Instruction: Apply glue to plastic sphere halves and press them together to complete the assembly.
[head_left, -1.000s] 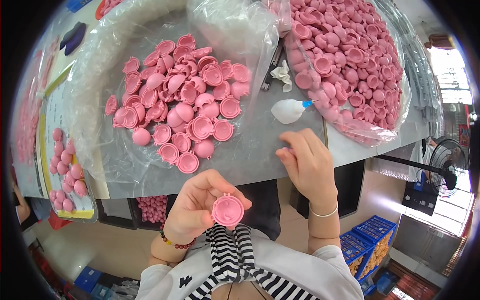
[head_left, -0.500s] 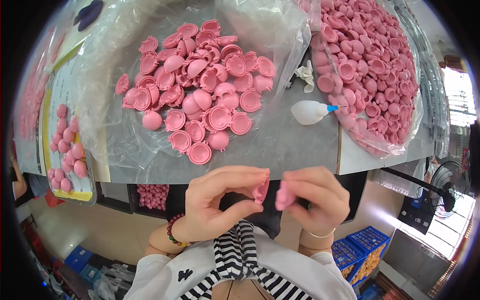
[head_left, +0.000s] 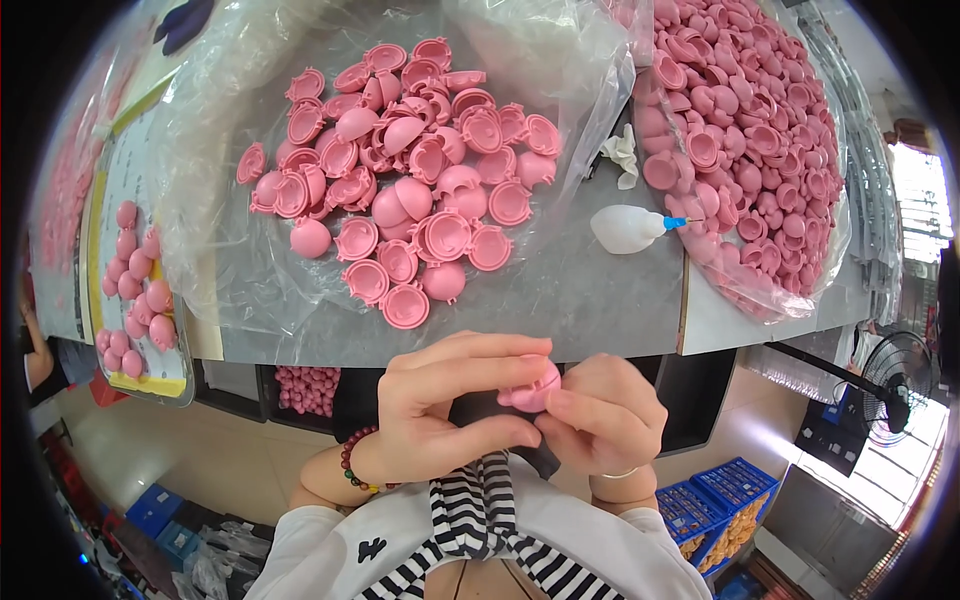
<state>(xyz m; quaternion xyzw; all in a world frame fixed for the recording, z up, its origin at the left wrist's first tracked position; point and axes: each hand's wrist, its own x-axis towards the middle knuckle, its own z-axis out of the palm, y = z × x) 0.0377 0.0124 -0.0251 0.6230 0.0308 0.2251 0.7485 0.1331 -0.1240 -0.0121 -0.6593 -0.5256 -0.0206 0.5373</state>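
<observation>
Two pink plastic shell halves are brought together as a small pink ball (head_left: pixel 528 392) just off the table's front edge. My left hand (head_left: pixel 432 398) curls round it, fingertips on its top and thumb below. On the other side, my right hand (head_left: pixel 607 414) pinches the ball between thumb and bent forefinger; its other fingers are folded in. My fingers cover part of the ball, so I cannot tell if the halves are fully closed. Beyond my hands, a loose pile of pink half shells (head_left: pixel 405 306) lies on a clear plastic sheet.
A large clear bag of pink shells (head_left: pixel 765 175) fills the right side. Before it lies a white squeeze bottle (head_left: pixel 625 230) with a blue needle tip, near crumpled white tissue (head_left: pixel 622 160). At left, a tray (head_left: pixel 180 392) holds pink balls; below the table edge sits a bin of pink pieces (head_left: pixel 305 390).
My right hand has moved left, bringing its pink piece against the half shell in my left hand. The two pieces, apart before, now meet. The view has shifted slightly.
</observation>
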